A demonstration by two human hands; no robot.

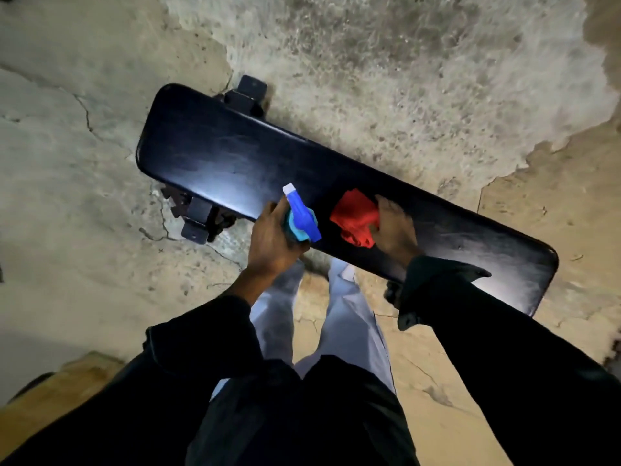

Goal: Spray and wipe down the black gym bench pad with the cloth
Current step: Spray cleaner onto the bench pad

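The long black bench pad (215, 156) runs diagonally from upper left to lower right across the floor. My left hand (272, 238) grips a spray bottle (300, 216) with a blue trigger head, teal collar and white nozzle; the nozzle points up-left over the pad's near edge. My right hand (395, 228) rests on the pad's middle, fingers closed on a crumpled red cloth (354, 216) pressed against the surface. Bottle and cloth lie close together, a small gap between them.
The bench's black metal feet (198, 220) stick out at the left end, front and back. The floor is cracked, patchy concrete (403, 79). My legs in light trousers (349, 317) stand just in front of the bench. A tan wooden surface (50, 395) shows at lower left.
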